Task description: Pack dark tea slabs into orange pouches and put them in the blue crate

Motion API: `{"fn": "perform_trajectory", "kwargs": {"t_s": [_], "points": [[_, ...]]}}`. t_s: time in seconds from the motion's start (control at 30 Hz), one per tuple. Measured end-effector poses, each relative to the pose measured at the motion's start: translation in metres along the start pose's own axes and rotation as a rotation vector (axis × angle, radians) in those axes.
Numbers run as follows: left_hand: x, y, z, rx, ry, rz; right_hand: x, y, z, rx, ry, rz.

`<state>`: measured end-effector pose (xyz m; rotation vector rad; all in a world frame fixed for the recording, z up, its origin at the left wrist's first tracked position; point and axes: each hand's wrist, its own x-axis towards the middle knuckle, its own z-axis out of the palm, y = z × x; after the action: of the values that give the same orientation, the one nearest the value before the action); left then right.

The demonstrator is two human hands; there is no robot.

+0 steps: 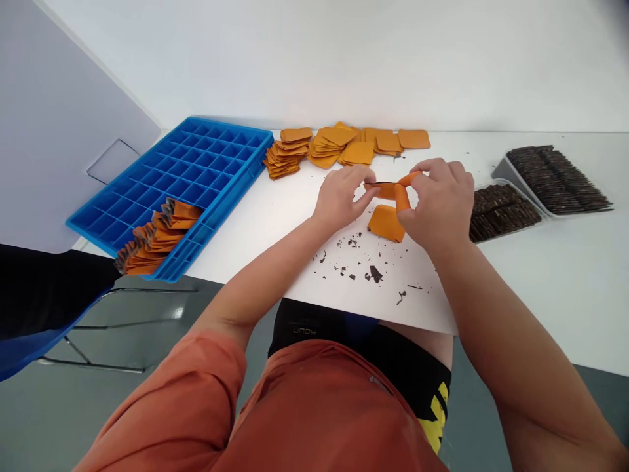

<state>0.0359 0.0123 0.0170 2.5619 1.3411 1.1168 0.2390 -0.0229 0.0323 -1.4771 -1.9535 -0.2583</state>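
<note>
My left hand (343, 196) pinches the left edge of an orange square piece (386, 191) with a thin dark layer along its top edge. My right hand (439, 202) grips the right end of the same piece. Orange covers, like finger cots, show on its thumb and forefinger. Just below, another orange square (386, 223) lies flat on the white table (295, 252). Dark flakes (376, 273) are scattered between it and the table's front edge.
A blue compartment tray (184, 177) at left holds orange pieces with dark tops (162, 237) in its near cells. Orange squares (339, 139) lie in piles along the wall. At right, two clear containers hold thin dark brown sheets (557, 180) and dark pieces (504, 210).
</note>
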Motion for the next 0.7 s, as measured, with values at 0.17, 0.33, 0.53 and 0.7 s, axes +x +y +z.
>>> {"fn": "perform_trajectory", "kwargs": {"t_s": [0.17,0.33,0.53,0.7], "points": [[0.01,0.004,-0.019,0.166,-0.209,0.042,0.002,0.004,0.002,0.052,-0.028,-0.054],[0.013,0.012,-0.051,0.274,-0.353,0.059,-0.002,-0.008,0.005,0.135,0.015,-0.109],[-0.007,-0.012,-0.148,0.531,-0.429,-0.125,-0.005,-0.016,0.002,0.242,0.019,-0.151],[-0.045,-0.059,-0.25,0.741,-0.491,-0.426,-0.01,-0.023,0.0,0.375,0.046,-0.147]]}}
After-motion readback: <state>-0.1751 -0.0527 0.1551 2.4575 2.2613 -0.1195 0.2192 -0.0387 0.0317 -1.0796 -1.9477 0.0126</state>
